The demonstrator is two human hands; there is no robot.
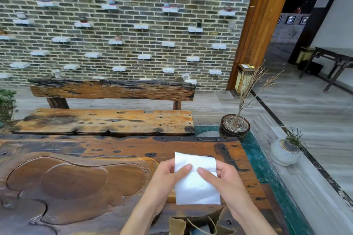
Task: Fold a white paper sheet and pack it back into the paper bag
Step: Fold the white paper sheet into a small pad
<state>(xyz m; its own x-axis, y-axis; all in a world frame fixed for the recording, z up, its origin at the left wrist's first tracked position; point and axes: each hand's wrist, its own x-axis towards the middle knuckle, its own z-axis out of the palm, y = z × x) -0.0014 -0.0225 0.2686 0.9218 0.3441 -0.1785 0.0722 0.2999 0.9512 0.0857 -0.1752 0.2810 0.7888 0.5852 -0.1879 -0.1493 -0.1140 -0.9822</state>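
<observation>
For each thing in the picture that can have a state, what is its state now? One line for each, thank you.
white paper sheet: partly folded, held up above the table
left hand: gripping the sheet's left edge
right hand: gripping the sheet's right edge
paper bag: open, on the table, below the sheet

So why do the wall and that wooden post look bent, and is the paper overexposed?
Head view: the wide-angle lens bows the brick wall and tilts the wooden post; light is soft and even, with no hard shadows. The white paper sheet, held in the left hand and right hand, is nearly blown out, its folds faint. The paper bag is cropped by the bottom edge.
</observation>
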